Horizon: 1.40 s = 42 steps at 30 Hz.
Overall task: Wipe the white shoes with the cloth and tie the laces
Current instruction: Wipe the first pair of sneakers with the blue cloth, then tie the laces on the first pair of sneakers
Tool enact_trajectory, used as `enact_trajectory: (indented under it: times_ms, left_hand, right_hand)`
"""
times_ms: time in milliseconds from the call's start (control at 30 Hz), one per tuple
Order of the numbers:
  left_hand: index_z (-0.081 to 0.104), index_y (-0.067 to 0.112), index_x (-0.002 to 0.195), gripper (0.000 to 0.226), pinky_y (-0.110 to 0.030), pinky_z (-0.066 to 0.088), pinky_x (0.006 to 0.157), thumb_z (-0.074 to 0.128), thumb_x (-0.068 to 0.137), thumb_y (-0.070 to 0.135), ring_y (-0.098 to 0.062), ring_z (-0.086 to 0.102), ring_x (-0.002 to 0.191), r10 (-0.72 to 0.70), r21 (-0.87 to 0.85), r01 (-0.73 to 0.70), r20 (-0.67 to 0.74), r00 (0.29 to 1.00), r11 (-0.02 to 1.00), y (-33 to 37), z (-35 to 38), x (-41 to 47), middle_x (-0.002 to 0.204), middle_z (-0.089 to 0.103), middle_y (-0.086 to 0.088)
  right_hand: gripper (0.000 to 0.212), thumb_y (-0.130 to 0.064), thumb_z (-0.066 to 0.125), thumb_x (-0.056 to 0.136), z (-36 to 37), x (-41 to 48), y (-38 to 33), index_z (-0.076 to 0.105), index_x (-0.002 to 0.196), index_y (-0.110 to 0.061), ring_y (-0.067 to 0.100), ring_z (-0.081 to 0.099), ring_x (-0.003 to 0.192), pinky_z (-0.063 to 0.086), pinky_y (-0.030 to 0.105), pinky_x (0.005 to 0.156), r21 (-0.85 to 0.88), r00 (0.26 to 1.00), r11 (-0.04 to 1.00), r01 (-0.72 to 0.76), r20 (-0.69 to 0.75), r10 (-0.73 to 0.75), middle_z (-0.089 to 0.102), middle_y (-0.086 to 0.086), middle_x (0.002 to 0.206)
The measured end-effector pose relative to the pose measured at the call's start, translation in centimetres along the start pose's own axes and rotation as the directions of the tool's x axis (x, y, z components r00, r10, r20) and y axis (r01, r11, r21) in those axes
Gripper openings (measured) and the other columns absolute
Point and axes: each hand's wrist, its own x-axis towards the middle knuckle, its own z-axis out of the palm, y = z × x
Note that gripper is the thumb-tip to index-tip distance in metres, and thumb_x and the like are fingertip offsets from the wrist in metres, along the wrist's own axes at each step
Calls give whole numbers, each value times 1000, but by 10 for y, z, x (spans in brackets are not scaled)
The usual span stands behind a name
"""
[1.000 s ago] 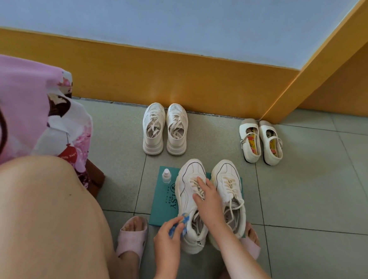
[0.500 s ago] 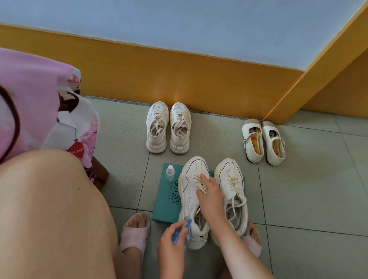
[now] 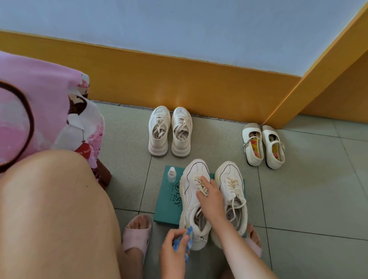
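Two white chunky sneakers stand side by side on a teal box lid [image 3: 168, 205] on the floor. My right hand [image 3: 210, 198] lies flat over the laces and tongue of the left sneaker [image 3: 190, 183], holding it down. My left hand [image 3: 174, 250] grips a small blue patterned cloth [image 3: 189, 232] and presses it against the heel of that same sneaker. The right sneaker [image 3: 232, 185] has loose, untied laces hanging over its side.
A small white bottle [image 3: 171, 174] stands on the teal lid's far left corner. Another white sneaker pair [image 3: 170, 134] and a pair of white strap shoes [image 3: 263, 145] sit by the yellow wall. My feet in pink slippers [image 3: 137, 233] flank the lid; my knee fills the lower left.
My left hand with the cloth has slid a little along the sneaker's heel. My right hand stays on the laces. The camera view shifted slightly.
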Motion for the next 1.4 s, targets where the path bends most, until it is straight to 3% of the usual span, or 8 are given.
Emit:
enact_trajectory:
  times_ms: [167,433,600,767,967,1167,1300,1400]
  left_hand:
    - [62,23,87,17,-48,52,88,62,87,6,-26,63,95,34,-132,-56,-168,985,990,21,-11,30,95,67,-5]
    - [60,11,108,18,-38,50,90,57,91,16,-22,59,98,10,-162,-33,-138,990,986,52,-6,68,106,61,-8]
    - [59,8,116,26,-34,47,87,58,91,17,-27,60,105,-29,-80,24,-74,997,997,51,-1,91,116,62,-12]
    - [58,9,119,28,-38,46,96,54,93,18,-23,59,107,-13,-38,12,-32,999,999,52,-1,96,115,62,-9]
    - [59,6,120,28,-35,44,96,47,95,8,-21,54,114,150,141,-127,-166,975,982,41,-9,82,118,60,-6]
    - [63,24,101,25,-12,47,77,57,89,4,-6,61,90,314,144,-350,220,923,926,71,9,68,96,67,4]
    - [64,31,102,35,-9,44,75,60,84,1,3,54,83,351,363,-514,427,833,777,76,15,69,101,56,12]
    - [65,36,96,34,-15,45,77,69,79,7,3,52,82,341,417,-535,455,823,735,76,17,70,100,50,13]
  right_hand:
    - [57,-15,55,93,-3,-2,-2,35,146,-21,19,13,146,15,29,115,13,999,1000,-2,36,2,16,9,158]
    - [57,-30,61,91,-13,-18,-12,39,144,-26,14,9,146,12,29,115,49,997,997,65,43,-67,11,-1,159]
    - [46,-22,56,94,-25,-28,-8,45,139,-25,11,17,144,16,26,113,87,997,993,73,11,-74,23,-2,155]
    - [39,-18,57,93,-27,-32,0,53,129,-30,13,30,140,29,42,115,103,998,992,68,-25,-66,30,-5,152]
    - [40,-15,58,91,-27,-43,7,54,130,-26,14,44,129,40,38,107,-6,994,996,88,-71,-88,42,-2,144]
    - [47,-40,58,91,-30,-51,3,49,134,-23,12,57,106,44,25,85,-339,984,941,13,-165,-73,63,-5,116]
    - [24,-41,54,92,-26,-48,-4,65,100,-21,8,59,76,44,21,61,-354,965,934,-51,-259,-46,67,-6,87]
    - [16,-31,53,92,-30,-45,-8,60,84,-19,9,54,65,30,16,48,-306,942,951,-48,-330,-58,61,-7,74]
